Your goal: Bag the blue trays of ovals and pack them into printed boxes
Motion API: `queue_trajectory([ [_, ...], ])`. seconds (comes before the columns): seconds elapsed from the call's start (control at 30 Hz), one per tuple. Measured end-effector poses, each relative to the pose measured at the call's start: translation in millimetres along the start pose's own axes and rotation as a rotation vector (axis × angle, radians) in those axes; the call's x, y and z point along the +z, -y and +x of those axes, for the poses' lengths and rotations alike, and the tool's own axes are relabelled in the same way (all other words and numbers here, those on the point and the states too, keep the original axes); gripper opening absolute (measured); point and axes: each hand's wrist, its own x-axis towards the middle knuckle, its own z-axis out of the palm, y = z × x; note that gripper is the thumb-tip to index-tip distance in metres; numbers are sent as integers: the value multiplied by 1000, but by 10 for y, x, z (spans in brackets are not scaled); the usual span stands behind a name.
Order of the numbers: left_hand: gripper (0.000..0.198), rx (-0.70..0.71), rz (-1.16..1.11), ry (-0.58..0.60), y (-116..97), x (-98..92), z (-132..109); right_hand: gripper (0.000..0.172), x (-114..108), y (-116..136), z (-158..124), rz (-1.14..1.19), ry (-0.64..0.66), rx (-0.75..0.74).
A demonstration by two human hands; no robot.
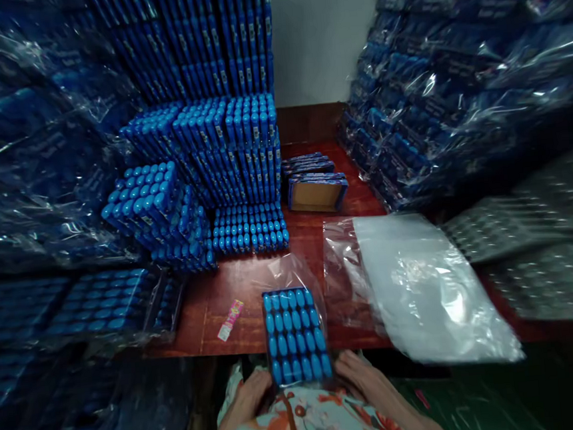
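Note:
A pack of blue rounded bottles or capsule-like pieces (297, 334), set in tidy rows, lies at the table's front edge against my body. A clear plastic bag (296, 274) surrounds it, with its loose film spread out beyond the far end. At the pack's near left corner my left hand (257, 386) is closed on the bag's edge, fingers curled and partly hidden. My right hand (353, 368) grips the bag at the near right corner, its fingertips also partly out of sight. To the right lies a stack of flat clear bags (423, 283).
Blue packs (250, 228) stand in tall stacks at the back, with a smaller pile (139, 201) at left. Plastic-wrapped bundles rise on the left (33, 130) and right (455, 80). An open cardboard box (317, 195), a pink label strip (230, 320) and grey trays (545, 246) sit around.

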Motion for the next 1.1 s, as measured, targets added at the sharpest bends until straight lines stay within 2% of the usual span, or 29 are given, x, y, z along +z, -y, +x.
queue_trajectory([
  [0.1, 24, 78, 50, 180, -81, -130, 61, 22, -97, 158, 28, 131, 118, -1],
  [0.17, 23, 118, 61, 291, -233, -270, 118, 24, -245, 311, 116, 177, 152, -24],
  [0.2, 22, 122, 61, 309, -342, -349, 150, 26, -334, 391, 177, 178, 137, -36],
  [0.3, 17, 111, 55, 255, -764, -607, 267, 29, -625, 627, 406, 139, 12, -86],
  [0.37, 17, 156, 63, 204, -1079, -798, 369, 27, -820, 774, 578, 132, -90, -152],
  [0.5, 16, 353, 186, 1, -1644, -1179, 638, 21, -1163, 1037, 964, 133, -330, -311],
  [0.63, 16, 526, 249, -232, -1986, -1425, 1008, 20, -1382, 1213, 1450, 255, -502, -320],
  [0.7, 15, 542, 177, -344, -2029, -1476, 1227, 23, -1448, 1255, 1708, 393, -562, -332],
  [0.77, 16, 503, 34, -439, -1985, -1492, 1443, 26, -1494, 1272, 1937, 499, -623, -360],
  [0.83, 29, 430, -149, -489, -1884, -1489, 1624, 26, -1524, 1276, 2110, 571, -663, -370],
  [0.9, 45, 346, -330, -494, -1768, -1473, 1743, 26, -1544, 1282, 2217, 632, -662, -364],
  [0.97, 54, 262, -468, -467, -1673, -1442, 1801, 28, -1558, 1297, 2268, 663, -648, -366],
  [1.1, 37, 177, -623, -467, -1603, -1364, 1821, 32, -1585, 1347, 2300, 677, -671, -397],
])
